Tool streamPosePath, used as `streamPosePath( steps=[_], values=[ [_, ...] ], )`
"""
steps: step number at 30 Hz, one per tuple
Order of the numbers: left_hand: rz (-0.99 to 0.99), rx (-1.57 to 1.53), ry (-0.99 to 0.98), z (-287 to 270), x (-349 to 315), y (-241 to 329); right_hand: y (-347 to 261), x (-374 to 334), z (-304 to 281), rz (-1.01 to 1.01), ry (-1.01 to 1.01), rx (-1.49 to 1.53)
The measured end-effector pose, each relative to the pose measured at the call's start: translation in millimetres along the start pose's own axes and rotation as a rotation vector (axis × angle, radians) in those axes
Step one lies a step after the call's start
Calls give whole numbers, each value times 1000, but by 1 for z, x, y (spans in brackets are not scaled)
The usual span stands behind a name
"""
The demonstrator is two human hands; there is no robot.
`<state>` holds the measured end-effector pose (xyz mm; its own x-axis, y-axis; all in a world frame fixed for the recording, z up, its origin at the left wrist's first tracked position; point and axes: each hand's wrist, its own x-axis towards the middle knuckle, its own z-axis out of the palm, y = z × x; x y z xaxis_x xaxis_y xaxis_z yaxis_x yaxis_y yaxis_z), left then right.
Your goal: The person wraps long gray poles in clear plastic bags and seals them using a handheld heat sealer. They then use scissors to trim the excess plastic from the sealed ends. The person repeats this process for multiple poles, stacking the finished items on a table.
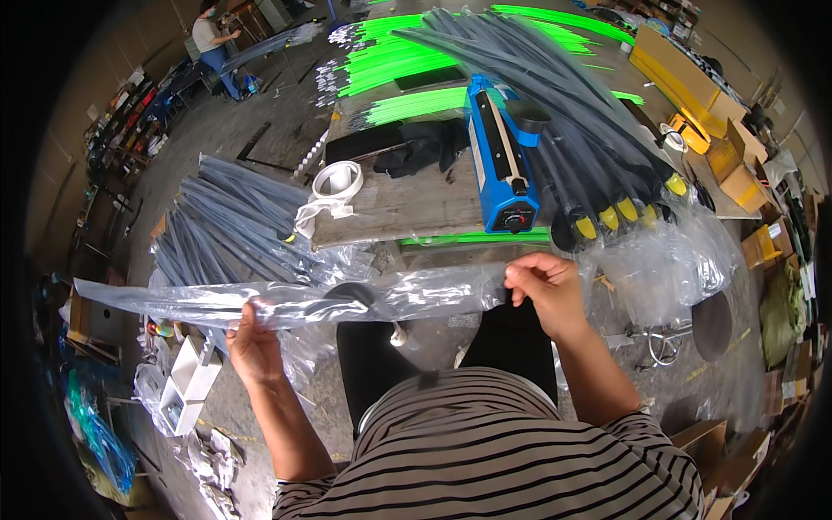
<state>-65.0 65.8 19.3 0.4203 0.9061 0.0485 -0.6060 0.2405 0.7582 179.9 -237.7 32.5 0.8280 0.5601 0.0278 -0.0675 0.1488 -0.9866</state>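
Observation:
A long clear plastic bag [433,293] stretches across in front of my lap, with a dark, slender item inside its left half. My left hand [253,348] is closed around the bag's lower edge left of its middle, thumb up. At the right end, my right hand [552,293] pinches the bag's edge between thumb and fingertips. Beyond the bag, a blue hand-lever heat sealer [498,160] stands on the table [390,217]. Right of the sealer lies a heap of bagged dark long items [555,113] with yellow tabs at their near ends.
More bagged long items [230,221] are piled at the left. Bright green strips [390,61] cover the table's far part. A white tape roll [337,179] sits near the left table edge. Cardboard boxes [685,82] stand at right. Another person [214,48] works at far left.

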Motion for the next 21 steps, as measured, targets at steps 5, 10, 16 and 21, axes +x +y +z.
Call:
streamPosePath(
  steps=[5, 10, 16, 21],
  values=[
    [7, -12, -17, -6, 1, 23, -6, -5, -5, -225, 165, -22],
    [-6, -12, -18, 4, -7, 15, -18, -18, 31, -430, -13, -117],
    [8, -58, -58, 2, -10, 17, -18, -14, 43, -95, -67, 87],
    [23, -106, -7, 0, -7, 16, 3, -18, 31, -393, -163, 151]
  ],
)
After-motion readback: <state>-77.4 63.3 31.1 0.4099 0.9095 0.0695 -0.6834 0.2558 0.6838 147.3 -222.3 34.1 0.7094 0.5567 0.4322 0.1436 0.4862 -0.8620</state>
